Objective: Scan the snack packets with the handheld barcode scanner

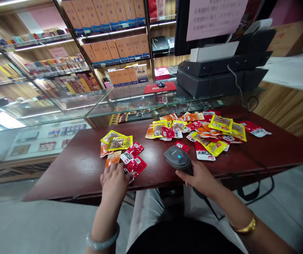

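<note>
My right hand [203,178] is wrapped round the handle of a dark grey barcode scanner [178,157], its head over the table near the front edge. My left hand [115,178] lies at the near side of a small group of snack packets, thumb out to the right and fingers apart from it. Its fingertips touch an orange packet [113,159], and the thumb reaches a red packet [137,166]. Yellow-edged packets [119,142] lie just beyond. Further right, a larger heap of yellow, red and orange packets [206,141] spreads across the table. One red packet [182,146] is partly hidden behind the scanner.
The dark red-brown table [74,165] abuts a glass display counter [130,97]. On the counter stand a black cash-register machine [220,77] and a mouse [161,84] on a red pad. A cable [257,160] runs at the right. Stocked shelves [114,46] line the back.
</note>
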A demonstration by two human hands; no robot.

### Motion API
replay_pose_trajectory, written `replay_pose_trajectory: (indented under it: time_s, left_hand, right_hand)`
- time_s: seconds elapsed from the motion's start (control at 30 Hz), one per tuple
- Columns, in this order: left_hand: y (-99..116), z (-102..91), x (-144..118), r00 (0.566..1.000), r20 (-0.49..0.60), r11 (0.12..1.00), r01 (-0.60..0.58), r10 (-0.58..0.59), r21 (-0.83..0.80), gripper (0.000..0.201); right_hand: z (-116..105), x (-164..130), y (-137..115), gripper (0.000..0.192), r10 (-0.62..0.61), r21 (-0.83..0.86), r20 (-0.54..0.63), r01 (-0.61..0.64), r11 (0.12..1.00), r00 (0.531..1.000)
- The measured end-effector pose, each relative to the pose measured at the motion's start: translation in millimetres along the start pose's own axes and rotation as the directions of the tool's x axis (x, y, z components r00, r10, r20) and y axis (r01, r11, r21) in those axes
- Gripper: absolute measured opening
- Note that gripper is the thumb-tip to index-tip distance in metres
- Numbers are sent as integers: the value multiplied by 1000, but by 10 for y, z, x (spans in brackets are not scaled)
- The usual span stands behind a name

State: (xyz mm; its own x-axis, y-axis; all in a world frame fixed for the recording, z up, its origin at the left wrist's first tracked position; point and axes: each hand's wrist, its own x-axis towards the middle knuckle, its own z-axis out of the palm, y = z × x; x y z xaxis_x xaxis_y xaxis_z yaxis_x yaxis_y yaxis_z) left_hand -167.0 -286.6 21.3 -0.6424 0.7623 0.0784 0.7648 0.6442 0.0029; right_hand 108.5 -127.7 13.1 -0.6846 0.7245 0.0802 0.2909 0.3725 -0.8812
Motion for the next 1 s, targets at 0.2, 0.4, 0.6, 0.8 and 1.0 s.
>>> replay_pose_trajectory:
  time_s: [0.2,0.4,0.6,0.8,1.0]
  left_hand:
    - [322,99,59,998,11,963,-50,55,-265,32]
    - [522,190,133,993,-68,814,-120,99,-569,34]
    - [716,161,220,993,-32,816,-111,113,-568,31]
    - [932,200,324,986,9,776,-127,168,-618,32]
    - [1015,181,335,981,-2,830,-167,196,-532,32]
  right_hand:
    - [114,-19,-105,39,-82,17,47,81,997,996]
    - [69,-28,-159,34,-75,18,14,74,997,997]
    - [3,-3,-129,33,-73,36,8,73,997,997]
    - [-63,12,-33,33,-73,36,-16,73,997,997]
    - [-120,0,-54,33,-93,29,-5,94,995,996]
